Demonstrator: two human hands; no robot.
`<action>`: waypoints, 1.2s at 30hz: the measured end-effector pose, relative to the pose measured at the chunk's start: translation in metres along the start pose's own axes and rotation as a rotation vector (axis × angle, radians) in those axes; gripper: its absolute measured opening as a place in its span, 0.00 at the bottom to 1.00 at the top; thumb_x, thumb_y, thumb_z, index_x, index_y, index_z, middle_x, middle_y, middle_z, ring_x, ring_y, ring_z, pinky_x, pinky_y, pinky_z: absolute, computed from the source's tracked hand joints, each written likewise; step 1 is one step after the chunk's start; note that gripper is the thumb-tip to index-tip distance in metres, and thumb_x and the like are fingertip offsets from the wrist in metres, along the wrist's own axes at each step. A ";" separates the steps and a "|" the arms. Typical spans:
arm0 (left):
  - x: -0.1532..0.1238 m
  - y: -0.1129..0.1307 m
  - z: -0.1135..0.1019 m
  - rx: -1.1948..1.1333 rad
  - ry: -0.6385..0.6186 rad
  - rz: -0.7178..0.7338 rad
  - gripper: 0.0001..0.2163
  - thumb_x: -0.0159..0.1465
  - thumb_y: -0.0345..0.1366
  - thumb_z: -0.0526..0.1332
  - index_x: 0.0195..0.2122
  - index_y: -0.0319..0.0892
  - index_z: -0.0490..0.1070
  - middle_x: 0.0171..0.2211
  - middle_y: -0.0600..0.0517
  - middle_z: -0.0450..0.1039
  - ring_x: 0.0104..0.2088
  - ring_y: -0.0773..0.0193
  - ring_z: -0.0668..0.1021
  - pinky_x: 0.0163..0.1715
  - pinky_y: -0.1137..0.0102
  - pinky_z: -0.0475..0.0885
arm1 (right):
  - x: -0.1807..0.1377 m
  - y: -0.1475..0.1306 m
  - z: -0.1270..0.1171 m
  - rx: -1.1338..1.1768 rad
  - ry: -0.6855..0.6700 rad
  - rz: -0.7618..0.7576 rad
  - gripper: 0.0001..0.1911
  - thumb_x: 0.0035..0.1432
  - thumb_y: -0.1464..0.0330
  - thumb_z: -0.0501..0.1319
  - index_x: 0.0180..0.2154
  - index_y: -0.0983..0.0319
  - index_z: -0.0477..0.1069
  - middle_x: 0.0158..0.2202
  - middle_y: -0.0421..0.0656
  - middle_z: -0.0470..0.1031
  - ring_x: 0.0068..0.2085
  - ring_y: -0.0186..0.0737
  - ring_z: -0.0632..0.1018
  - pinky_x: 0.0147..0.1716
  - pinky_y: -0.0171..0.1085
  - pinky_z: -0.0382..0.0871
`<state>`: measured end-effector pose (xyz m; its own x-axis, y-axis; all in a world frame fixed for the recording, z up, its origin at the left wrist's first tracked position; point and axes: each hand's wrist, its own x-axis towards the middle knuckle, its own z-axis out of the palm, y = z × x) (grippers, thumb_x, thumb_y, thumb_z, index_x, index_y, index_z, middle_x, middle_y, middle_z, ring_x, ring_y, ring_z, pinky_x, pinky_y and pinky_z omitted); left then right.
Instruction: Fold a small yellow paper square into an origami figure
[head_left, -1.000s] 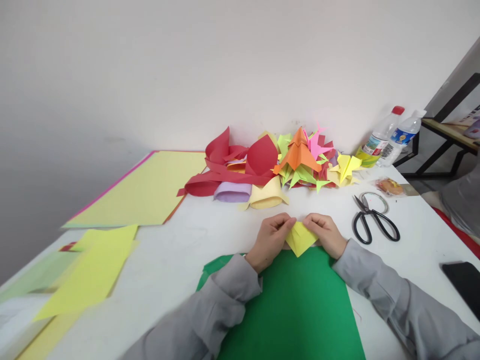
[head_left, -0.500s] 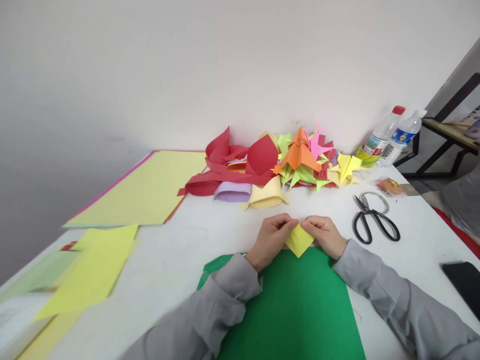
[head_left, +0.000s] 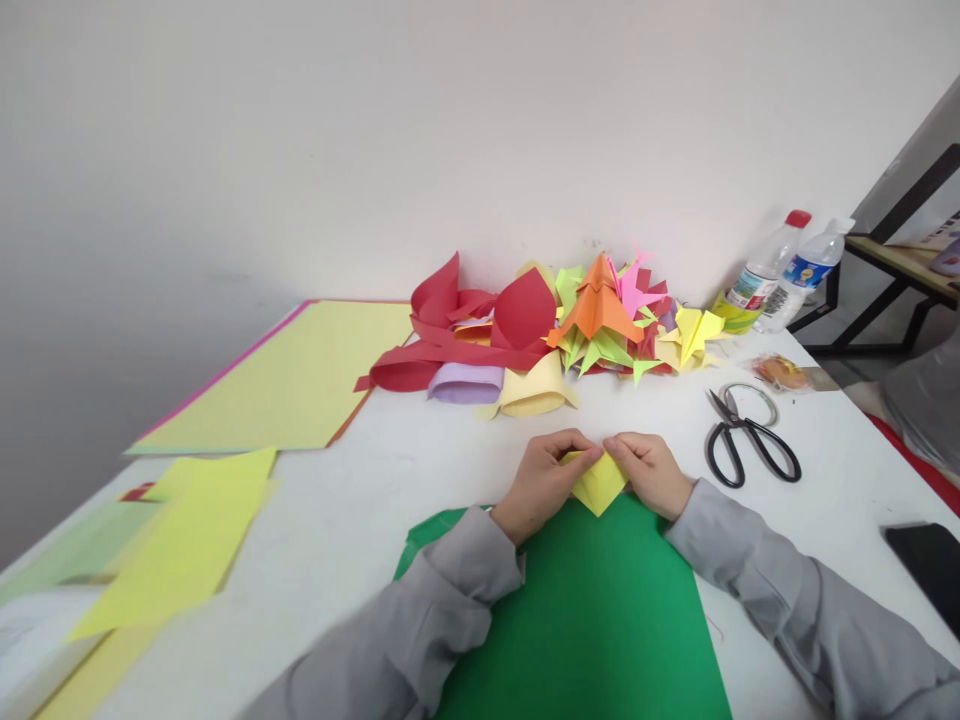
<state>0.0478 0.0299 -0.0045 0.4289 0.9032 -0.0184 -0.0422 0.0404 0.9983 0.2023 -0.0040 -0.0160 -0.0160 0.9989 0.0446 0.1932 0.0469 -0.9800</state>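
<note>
Left hand [head_left: 536,487] and right hand [head_left: 651,472] both pinch the yellow fold [head_left: 601,484] at its 12 o'clock edge over the green sheet [head_left: 592,610], probably creasing; press evenly, corners matched.

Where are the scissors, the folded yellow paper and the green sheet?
scissors [head_left: 733,426]: head view, at the pivot.
folded yellow paper [head_left: 598,490]: head view, lower half.
green sheet [head_left: 600,610]: head view, bare middle.

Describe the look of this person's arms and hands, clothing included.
The left sleeve and right sleeve are loose, plain grey fabric, creased, ending in cuffs at the wrists. The left hand and right hand are bare: no gloves, rings or watch show.
</note>
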 end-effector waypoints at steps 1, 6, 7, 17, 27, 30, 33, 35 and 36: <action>0.000 0.000 0.000 0.006 0.000 0.005 0.13 0.51 0.43 0.66 0.21 0.37 0.71 0.19 0.55 0.63 0.21 0.71 0.64 0.18 0.77 0.59 | 0.000 0.000 0.000 0.008 -0.009 0.005 0.30 0.51 0.42 0.55 0.17 0.60 0.57 0.15 0.35 0.56 0.19 0.30 0.59 0.17 0.32 0.52; 0.000 0.000 0.000 0.014 0.015 0.006 0.13 0.51 0.42 0.66 0.21 0.38 0.70 0.19 0.56 0.63 0.21 0.71 0.63 0.19 0.77 0.59 | 0.000 0.000 -0.001 0.063 -0.074 0.022 0.28 0.52 0.44 0.56 0.18 0.61 0.59 0.16 0.35 0.56 0.20 0.30 0.59 0.17 0.32 0.52; -0.001 0.000 0.000 0.006 0.015 -0.004 0.13 0.51 0.43 0.67 0.21 0.38 0.70 0.19 0.56 0.63 0.21 0.71 0.63 0.19 0.76 0.59 | 0.000 0.000 -0.001 0.053 -0.076 0.019 0.28 0.52 0.44 0.57 0.18 0.61 0.59 0.16 0.35 0.56 0.20 0.30 0.59 0.17 0.32 0.52; 0.004 -0.007 -0.002 -0.221 0.063 -0.037 0.15 0.48 0.43 0.69 0.20 0.37 0.68 0.18 0.58 0.63 0.20 0.72 0.64 0.22 0.76 0.58 | 0.002 -0.001 -0.001 0.104 0.021 0.051 0.29 0.48 0.43 0.59 0.17 0.61 0.59 0.16 0.34 0.54 0.21 0.30 0.57 0.19 0.32 0.50; 0.006 -0.010 -0.001 -0.314 0.099 -0.054 0.14 0.50 0.42 0.69 0.19 0.37 0.70 0.19 0.57 0.64 0.23 0.71 0.64 0.24 0.75 0.59 | 0.004 0.010 -0.002 0.222 0.012 0.081 0.26 0.51 0.47 0.61 0.19 0.63 0.64 0.18 0.35 0.59 0.21 0.30 0.59 0.23 0.33 0.53; 0.006 -0.009 -0.001 -0.292 0.097 -0.052 0.14 0.49 0.43 0.70 0.21 0.37 0.71 0.21 0.55 0.67 0.24 0.70 0.66 0.25 0.74 0.61 | 0.004 0.010 -0.003 0.244 0.043 0.076 0.25 0.51 0.48 0.61 0.20 0.63 0.65 0.18 0.35 0.60 0.22 0.29 0.60 0.23 0.33 0.53; 0.005 -0.009 -0.002 -0.220 0.062 -0.068 0.15 0.46 0.42 0.71 0.21 0.37 0.70 0.19 0.57 0.64 0.22 0.71 0.64 0.23 0.75 0.58 | 0.004 0.006 -0.003 0.245 0.040 0.072 0.25 0.51 0.48 0.61 0.19 0.63 0.64 0.17 0.34 0.60 0.21 0.29 0.59 0.21 0.32 0.52; 0.005 -0.010 -0.003 -0.194 0.062 -0.064 0.15 0.47 0.42 0.71 0.20 0.37 0.68 0.18 0.58 0.62 0.21 0.72 0.63 0.22 0.75 0.57 | 0.003 0.002 -0.002 0.223 0.010 0.085 0.24 0.47 0.49 0.65 0.20 0.63 0.65 0.17 0.34 0.62 0.21 0.29 0.61 0.21 0.32 0.53; 0.005 -0.011 -0.003 -0.192 0.065 -0.060 0.16 0.48 0.43 0.70 0.20 0.37 0.68 0.18 0.58 0.62 0.21 0.72 0.63 0.22 0.75 0.56 | 0.003 -0.001 -0.002 0.204 -0.003 0.095 0.23 0.44 0.50 0.67 0.21 0.63 0.66 0.18 0.34 0.63 0.21 0.29 0.62 0.21 0.31 0.54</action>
<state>0.0474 0.0357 -0.0162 0.3771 0.9221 -0.0871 -0.1923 0.1700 0.9665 0.2043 -0.0014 -0.0149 -0.0106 0.9987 -0.0500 -0.0089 -0.0501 -0.9987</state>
